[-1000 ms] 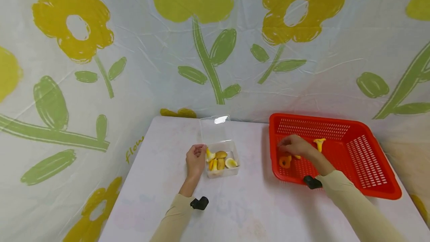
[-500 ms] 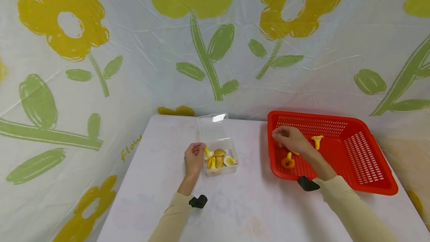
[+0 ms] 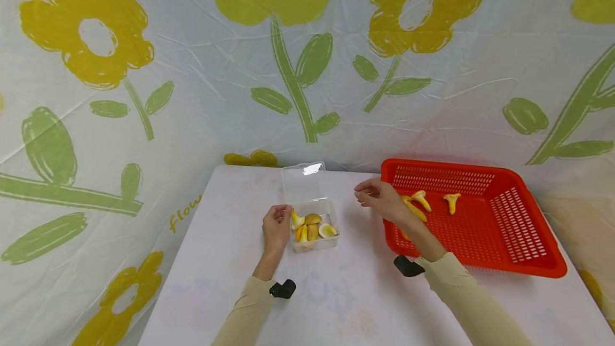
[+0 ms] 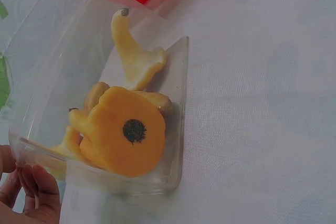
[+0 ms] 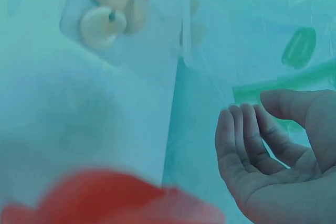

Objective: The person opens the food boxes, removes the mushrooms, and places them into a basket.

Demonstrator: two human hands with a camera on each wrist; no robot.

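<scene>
My left hand (image 3: 276, 230) pinches the left rim of a clear plastic box (image 3: 315, 246); in the left wrist view, fingers (image 4: 44, 184) lie against its wall. Inside the box are several mushrooms: a brown-capped one (image 3: 313, 220), a pale round one (image 3: 328, 230) and yellow ones, including a trumpet-shaped chanterelle (image 3: 297, 221). My right hand (image 3: 381, 200) hovers just left of the red basket, its fingers loosely bent. In the right wrist view the gap between thumb and fingers of the right hand (image 5: 278, 156) holds nothing visible.
The red perforated basket (image 3: 480, 239) stands at the right with several yellow chanterelles (image 3: 451, 202) in it; my right forearm crosses its left rim. Behind the box its clear lid (image 3: 301, 183) stands raised. A flower-printed cloth (image 3: 216, 68) hangs behind the white table (image 3: 331, 303).
My right hand has come up and left, out of the basket, uncovering chanterelles there. My left hand has stayed at the box's rim. The head view has shifted slightly.
</scene>
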